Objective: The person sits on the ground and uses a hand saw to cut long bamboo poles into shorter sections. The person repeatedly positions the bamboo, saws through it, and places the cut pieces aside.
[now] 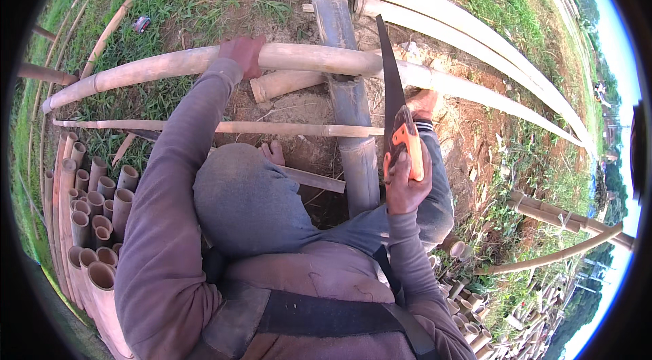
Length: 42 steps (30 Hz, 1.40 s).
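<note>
A long pale bamboo pole (316,58) lies crosswise in front of me, over a thick grey bamboo log (335,13). My left hand (243,56) is wrapped round the pole, left of the log. In my right hand (409,183) is a handsaw (405,136) with an orange handle, its fingers closed round the grip. The dark blade points away from me and passes across the pole just right of the log; whether its teeth touch the bamboo I cannot tell. My bare foot (422,103) is beside the pole, right of the blade.
Several cut bamboo tubes (102,275) stand upright at the left. Two long poles (468,20) lie at the far right. A thin bamboo strip (285,129) crosses nearer to me. More cut pieces (468,312) are heaped at the lower right, near a bamboo rail (564,216).
</note>
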Tool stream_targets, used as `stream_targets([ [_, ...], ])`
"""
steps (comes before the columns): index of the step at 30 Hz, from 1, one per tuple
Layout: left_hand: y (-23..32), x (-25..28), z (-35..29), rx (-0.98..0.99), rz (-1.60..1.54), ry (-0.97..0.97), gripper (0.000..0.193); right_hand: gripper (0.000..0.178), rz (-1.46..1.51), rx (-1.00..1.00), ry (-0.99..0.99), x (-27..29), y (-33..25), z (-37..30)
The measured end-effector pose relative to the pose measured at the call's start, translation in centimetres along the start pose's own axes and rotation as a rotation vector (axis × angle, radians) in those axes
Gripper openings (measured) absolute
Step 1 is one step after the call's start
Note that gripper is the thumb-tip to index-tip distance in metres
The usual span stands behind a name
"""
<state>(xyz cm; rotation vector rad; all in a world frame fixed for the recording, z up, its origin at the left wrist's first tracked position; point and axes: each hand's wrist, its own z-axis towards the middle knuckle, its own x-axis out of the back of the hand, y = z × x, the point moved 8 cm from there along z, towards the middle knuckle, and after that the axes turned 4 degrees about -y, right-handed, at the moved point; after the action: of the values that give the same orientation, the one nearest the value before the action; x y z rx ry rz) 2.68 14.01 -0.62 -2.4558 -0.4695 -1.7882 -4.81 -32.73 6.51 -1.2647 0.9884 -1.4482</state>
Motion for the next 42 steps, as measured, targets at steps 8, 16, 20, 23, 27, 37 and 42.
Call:
stream_targets([
  [8,1.0,-1.5,-0.6,-0.015,0.017,0.006,0.063,0.047,0.109,-0.058,0.025,0.6,-0.6,-2.4],
  [16,0.7,-0.6,-1.1,0.01,0.037,-0.003,0.064,0.048,-0.075,0.036,-0.026,0.2,0.5,-0.6],
  [20,0.5,-1.2,-1.3,0.015,0.047,-0.03,0.062,0.053,0.048,-0.125,-0.096,4.7,-2.6,-9.1],
  [23,0.6,-1.5,-0.8,0.003,0.054,-0.005,0.061,0.046,0.038,-0.033,-0.034,2.5,-0.5,-4.8],
  [27,1.5,-0.8,-0.6,0.009,0.012,-0.072,0.062,0.04,0.011,-0.029,0.011,-3.9,0.9,7.5],
  [37,0.2,-1.1,-1.3,0.031,0.002,-0.07,0.069,0.049,0.084,-0.111,-0.013,4.6,-2.7,-9.5],
  [42,1.7,-1.1,-0.8,-0.029,0.047,0.027,0.071,0.042,-0.053,-0.016,0.006,-2.0,1.0,4.0],
])
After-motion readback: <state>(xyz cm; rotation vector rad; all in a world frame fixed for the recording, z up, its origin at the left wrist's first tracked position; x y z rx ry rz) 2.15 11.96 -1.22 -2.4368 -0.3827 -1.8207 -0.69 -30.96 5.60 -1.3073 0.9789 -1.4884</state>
